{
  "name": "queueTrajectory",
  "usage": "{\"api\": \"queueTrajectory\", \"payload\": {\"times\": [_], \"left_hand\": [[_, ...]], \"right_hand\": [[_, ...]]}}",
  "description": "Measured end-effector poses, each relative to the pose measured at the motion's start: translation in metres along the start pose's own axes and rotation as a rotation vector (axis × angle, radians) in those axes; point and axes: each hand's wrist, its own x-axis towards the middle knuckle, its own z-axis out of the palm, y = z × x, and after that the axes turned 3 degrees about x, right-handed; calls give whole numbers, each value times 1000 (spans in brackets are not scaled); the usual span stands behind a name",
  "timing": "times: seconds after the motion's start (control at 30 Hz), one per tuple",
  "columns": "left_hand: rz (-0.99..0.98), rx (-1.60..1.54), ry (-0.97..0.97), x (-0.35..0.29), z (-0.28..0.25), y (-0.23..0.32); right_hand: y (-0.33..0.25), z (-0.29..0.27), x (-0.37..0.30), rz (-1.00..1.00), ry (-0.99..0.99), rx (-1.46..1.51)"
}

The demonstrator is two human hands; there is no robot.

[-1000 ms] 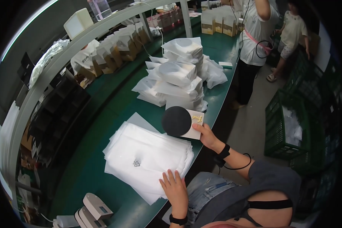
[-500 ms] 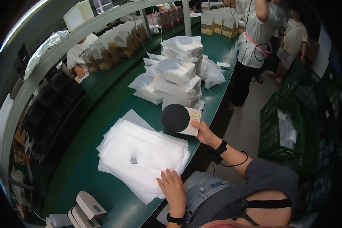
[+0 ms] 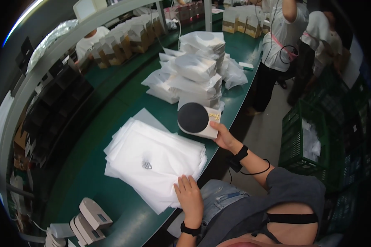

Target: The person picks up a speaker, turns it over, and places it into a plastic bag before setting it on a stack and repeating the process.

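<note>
Left hand [image 3: 189, 195]: flat, palm down, fingers extended forward and slightly spread; dark band on wrist. Right hand [image 3: 224, 137]: arm extended forward, fingers curled in a grip, thumb up; black strap on wrist.

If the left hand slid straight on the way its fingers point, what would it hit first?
The left hand already rests on the near edge of the stack of white plastic bags. Going straight on, it would cross that stack toward the small dark printed logo. Depth is hard to judge.
</note>
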Motion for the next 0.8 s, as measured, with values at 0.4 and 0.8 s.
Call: {"api": "queueTrajectory", "payload": {"times": [0.4, 0.8], "left_hand": [[10, 108, 39, 13, 4, 6], [59, 505, 75, 20, 1, 27]], "right_hand": [[-2, 2, -1, -22, -5, -43], [-54, 19, 8, -489, -26, -210]]}}
